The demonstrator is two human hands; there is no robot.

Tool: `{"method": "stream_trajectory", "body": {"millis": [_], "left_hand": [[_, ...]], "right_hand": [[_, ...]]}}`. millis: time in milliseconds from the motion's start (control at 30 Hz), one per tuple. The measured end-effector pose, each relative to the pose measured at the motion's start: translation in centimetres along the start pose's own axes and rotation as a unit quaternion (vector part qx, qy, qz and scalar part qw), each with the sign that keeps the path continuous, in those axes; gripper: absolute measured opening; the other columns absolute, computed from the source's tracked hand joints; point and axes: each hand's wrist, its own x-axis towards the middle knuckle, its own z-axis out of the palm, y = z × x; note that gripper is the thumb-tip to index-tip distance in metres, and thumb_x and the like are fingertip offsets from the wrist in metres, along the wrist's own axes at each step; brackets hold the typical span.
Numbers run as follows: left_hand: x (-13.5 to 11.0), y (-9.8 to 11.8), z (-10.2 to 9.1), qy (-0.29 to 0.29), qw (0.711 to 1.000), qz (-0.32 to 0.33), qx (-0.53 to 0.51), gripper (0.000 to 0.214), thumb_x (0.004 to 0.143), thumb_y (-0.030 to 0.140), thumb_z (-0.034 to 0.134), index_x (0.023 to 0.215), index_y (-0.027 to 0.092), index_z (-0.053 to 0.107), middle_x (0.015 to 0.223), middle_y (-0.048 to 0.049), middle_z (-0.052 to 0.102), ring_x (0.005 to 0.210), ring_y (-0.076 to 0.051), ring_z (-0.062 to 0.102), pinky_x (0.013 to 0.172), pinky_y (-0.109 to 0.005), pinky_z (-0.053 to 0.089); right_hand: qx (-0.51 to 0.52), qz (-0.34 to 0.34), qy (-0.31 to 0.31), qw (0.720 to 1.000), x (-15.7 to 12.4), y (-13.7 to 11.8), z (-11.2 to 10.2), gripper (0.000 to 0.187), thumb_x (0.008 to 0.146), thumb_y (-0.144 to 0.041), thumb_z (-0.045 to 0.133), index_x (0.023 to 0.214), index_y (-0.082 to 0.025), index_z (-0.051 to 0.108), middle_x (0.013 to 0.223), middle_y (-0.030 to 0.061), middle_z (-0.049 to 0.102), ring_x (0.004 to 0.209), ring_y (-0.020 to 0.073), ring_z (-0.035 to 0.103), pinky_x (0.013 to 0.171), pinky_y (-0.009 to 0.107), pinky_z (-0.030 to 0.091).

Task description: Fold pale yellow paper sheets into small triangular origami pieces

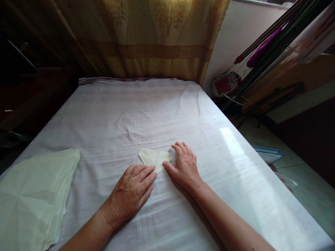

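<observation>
Paper (157, 159) lies folded, partly under my left hand (132, 188) and right hand (185, 168) — both apart, gripping nothing — so I should press evenly along each crease.

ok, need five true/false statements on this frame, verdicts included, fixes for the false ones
1. The left hand touches the folded piece. True.
2. The right hand is balled into a fist. False: its fingers are extended.
3. A pile of pale sheets lies to the left of the left hand. True.
4. The folded piece is larger than the pile of pale sheets. False: it is much smaller.
5. A patterned curtain hangs at the far end of the white cloth. True.
</observation>
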Motion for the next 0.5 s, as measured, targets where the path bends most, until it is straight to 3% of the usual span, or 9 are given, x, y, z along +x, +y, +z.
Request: {"method": "stream_trajectory", "body": {"millis": [167,500], "left_hand": [[0.24,0.00,-0.24,-0.003,1.000,0.010,0.009,0.029,0.097,0.024,0.049,0.121,0.022,0.066,0.125,-0.0047,0.068,0.112,-0.023,0.057,0.101,-0.042,0.040],[0.39,-0.03,-0.44,-0.017,0.999,0.025,0.015,0.030,0.096,0.022,0.050,0.122,0.021,0.064,0.124,-0.0026,0.070,0.109,-0.024,0.058,0.096,-0.042,0.041]], "right_hand": [[-0.021,0.040,-0.006,0.999,0.32,1.07,-0.24,0.054,0.079,-0.037,0.067,0.128,-0.017,0.055,0.141,0.0155,0.053,0.137,0.0359,0.039,0.109,0.054,0.032],[-0.038,0.030,-0.021,0.999,0.45,1.04,-0.34,0.049,0.084,-0.032,0.059,0.130,-0.017,0.056,0.142,0.0154,0.052,0.137,0.0348,0.039,0.110,0.052,0.030]]}}
